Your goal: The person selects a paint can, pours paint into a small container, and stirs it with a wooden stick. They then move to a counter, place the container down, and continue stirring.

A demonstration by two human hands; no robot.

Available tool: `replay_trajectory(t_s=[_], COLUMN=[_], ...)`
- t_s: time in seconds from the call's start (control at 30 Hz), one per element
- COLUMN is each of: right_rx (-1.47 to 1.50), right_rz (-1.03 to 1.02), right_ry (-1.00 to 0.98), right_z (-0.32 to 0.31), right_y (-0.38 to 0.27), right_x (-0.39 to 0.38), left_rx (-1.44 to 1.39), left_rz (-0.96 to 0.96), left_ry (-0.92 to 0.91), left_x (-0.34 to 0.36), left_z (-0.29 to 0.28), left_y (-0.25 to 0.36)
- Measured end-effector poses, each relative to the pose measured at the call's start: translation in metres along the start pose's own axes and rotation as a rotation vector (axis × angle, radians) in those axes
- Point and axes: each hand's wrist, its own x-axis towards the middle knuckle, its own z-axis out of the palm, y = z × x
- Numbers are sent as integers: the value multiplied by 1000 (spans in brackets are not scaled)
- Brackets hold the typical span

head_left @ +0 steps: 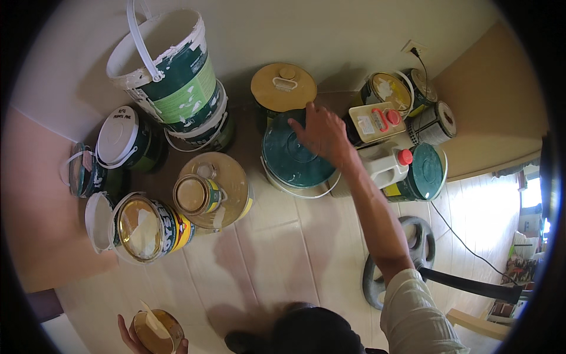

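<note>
My right arm stretches forward over a bucket with a dark green lid (298, 150). My right hand (323, 133) is at that lid's far edge, thumb and fingers apart, holding nothing I can see; whether it touches the lid is hard to tell. At the lower left, my left hand (131, 337) is wrapped round a small round tan tub (158, 331), fingers on both sides. A pale flat strip (154, 321) lies across the tub's top; what it is I cannot make out. Just beyond the green lid stands a large tin with a tan lid (284, 87).
A tall open paint bucket (171, 76) is stacked on another at the back left. Paint tins (141, 230) and a small can (193, 194) on a larger tin stand nearer. Right of my arm are a white jug (383, 165), a green-lidded bucket (425, 171) and a grey wheel-shaped base (421, 242).
</note>
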Motion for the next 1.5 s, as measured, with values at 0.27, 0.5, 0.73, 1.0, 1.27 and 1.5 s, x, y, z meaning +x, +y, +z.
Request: replay_trajectory(t_s=[0.27, 0.5, 0.73, 1.0, 1.27, 1.5], right_rx=[-22, -110, 457, 649, 761, 707], right_rz=[19, -113, -627, -617, -577, -572], right_ry=[-149, -83, 92, -4, 116, 5], right_z=[-29, -40, 23, 35, 15, 31], right_y=[14, 29, -77, -149, -123, -131], right_x=[-19, -48, -125, -143, -142, -153], left_rx=[-45, 21, 8, 57, -118, -125], left_rz=[4, 125, 206, 322, 346, 350], left_ry=[-83, -145, -144, -220, -241, -301], left_x=[5, 18, 27, 26, 26, 36], left_z=[8, 13, 18, 28, 33, 43], left_y=[18, 9, 25, 42, 41, 32])
